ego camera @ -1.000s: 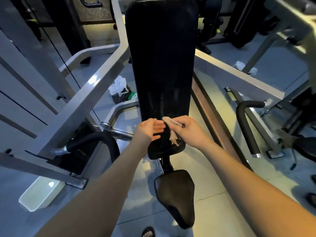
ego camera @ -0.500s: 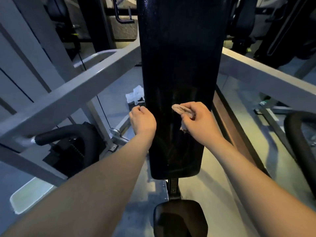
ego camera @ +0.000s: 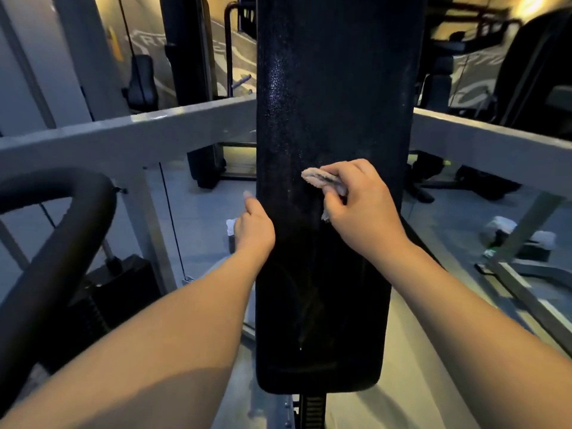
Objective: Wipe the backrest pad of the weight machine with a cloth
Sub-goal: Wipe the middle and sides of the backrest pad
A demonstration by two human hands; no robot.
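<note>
A: Status on the hands?

B: Right hand (ego camera: 362, 209) is closed around a bunched cloth (ego camera: 322, 180), wad sticking out past the knuckles and pressed flat on the black backrest pad (ego camera: 334, 97), roughly mid-height. Left hand (ego camera: 255, 229) holds nothing; it's loosely curled against the pad's left edge, fingers partly hidden behind it.

A: Why the left there?

B: My read: it steadies the pad, or the person, against wiping pressure. Bunched cloth gives a firm contact patch.

A: Coverage?

B: Faint streaks below the right hand look like wiped area. Above it the surface shows fine speckle, probably not done. Judgement only, light is dim.

A: Surroundings?

B: Grey frame bars (ego camera: 130, 131) run out to both sides behind the pad, beyond the hands. Curved black padded handle (ego camera: 62, 230) well left of the left hand. Cable (ego camera: 173, 230) hangs between that and the pad. Other gym machines further back, blurred. White bundle (ego camera: 507, 226) on the floor, far right.

A: Obstructions?

B: None on the pad face. Upper section means reaching above the frame bars; top runs out of view.
</note>
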